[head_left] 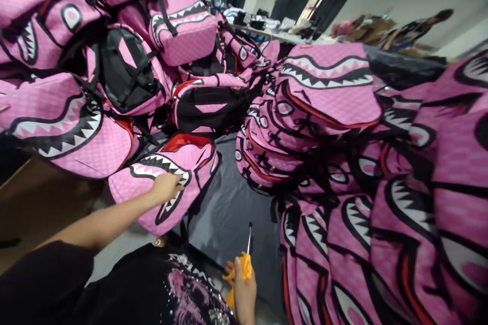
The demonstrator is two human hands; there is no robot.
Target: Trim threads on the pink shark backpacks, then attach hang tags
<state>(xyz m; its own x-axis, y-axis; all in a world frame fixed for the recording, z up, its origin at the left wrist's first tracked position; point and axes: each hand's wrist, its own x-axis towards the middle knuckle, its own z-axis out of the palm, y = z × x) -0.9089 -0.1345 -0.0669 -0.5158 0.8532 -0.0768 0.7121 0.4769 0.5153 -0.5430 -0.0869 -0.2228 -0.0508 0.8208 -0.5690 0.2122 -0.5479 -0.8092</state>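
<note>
A pink backpack [125, 183] with a black-and-white shark-mouth print and red lining at its top lies tilted on the dark table surface in front of me. My left hand [168, 188] is on its front at the toothed print, fingers bent and pressed together on the fabric. Low in the middle, my right hand [244, 287] is closed around an orange-handled tool [247, 264]. A thin metal shaft with a dark tip points up and away from the handle; its exact kind is not clear. The tool is apart from the backpack.
More pink backpacks [72, 127] are heaped at the left and back. A tall stack of backpacks [328, 71] stands right of centre, with upright rows of them [354, 233] along the right. Dark grey sheeting [229, 198] covers the table. Other people are farther back near a cluttered table.
</note>
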